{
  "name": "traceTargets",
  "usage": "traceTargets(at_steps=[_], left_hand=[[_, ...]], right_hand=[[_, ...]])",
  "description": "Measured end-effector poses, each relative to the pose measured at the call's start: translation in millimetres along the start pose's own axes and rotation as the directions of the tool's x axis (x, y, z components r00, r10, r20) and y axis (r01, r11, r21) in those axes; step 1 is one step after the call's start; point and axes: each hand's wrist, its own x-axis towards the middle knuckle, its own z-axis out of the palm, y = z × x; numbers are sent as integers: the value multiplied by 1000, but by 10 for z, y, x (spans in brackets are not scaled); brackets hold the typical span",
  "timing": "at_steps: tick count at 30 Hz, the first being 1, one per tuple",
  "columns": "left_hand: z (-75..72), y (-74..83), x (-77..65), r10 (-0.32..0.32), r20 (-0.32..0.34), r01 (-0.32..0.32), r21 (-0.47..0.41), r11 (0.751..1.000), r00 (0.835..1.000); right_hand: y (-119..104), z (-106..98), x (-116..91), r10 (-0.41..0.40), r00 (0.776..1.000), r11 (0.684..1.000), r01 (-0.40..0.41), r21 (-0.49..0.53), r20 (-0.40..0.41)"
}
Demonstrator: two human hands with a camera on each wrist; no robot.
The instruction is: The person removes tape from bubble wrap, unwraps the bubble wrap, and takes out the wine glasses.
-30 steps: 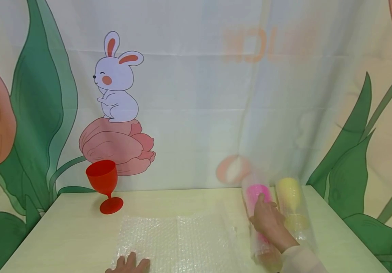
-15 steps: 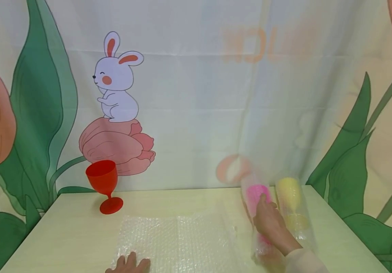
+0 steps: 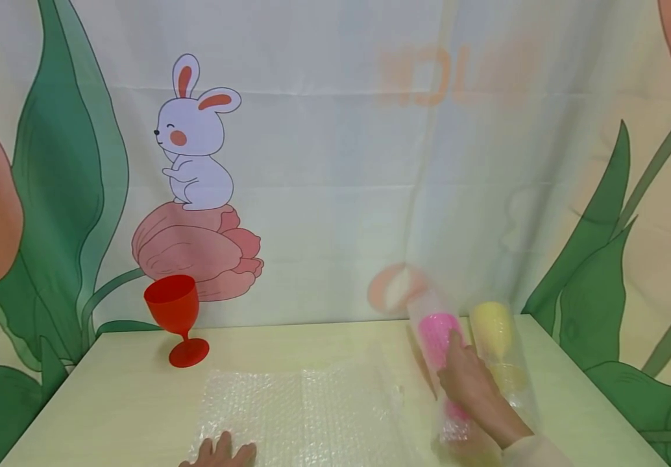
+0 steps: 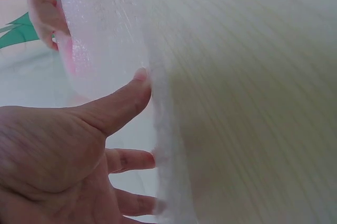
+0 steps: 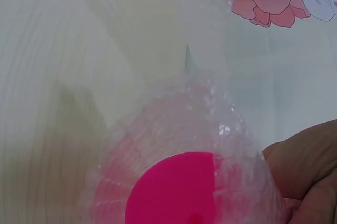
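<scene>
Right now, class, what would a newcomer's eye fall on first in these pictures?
The red goblet probably comes first, standing on the left of the table. Next is the pink cup in bubble wrap at the right, gripped by the right hand, beside a wrapped yellow cup. Above the red goblet, a white rabbit is printed on the backdrop.

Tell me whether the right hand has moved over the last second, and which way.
Yes: in the head view, the right hand has shifted slightly rightward, toward the wrapped yellow cup.
</scene>
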Motion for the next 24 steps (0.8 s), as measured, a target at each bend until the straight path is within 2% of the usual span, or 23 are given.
traceTargets(at_steps=[11,17,24], left_hand=[[9,33,-50,-12,-8,12,-7,1000,1000],[4,37,-64,-14,-7,14,-4,1000,1000],[-24,26,-62,-6,11,6,-4,1000,1000]], right_hand=[[-29,-164,-77,-1,1000,999,1,33,-4],[-64,-249,-131,-48,998,998,50,30,-41],[-141,-361,-195,-86,995,995,88,53,-47]])
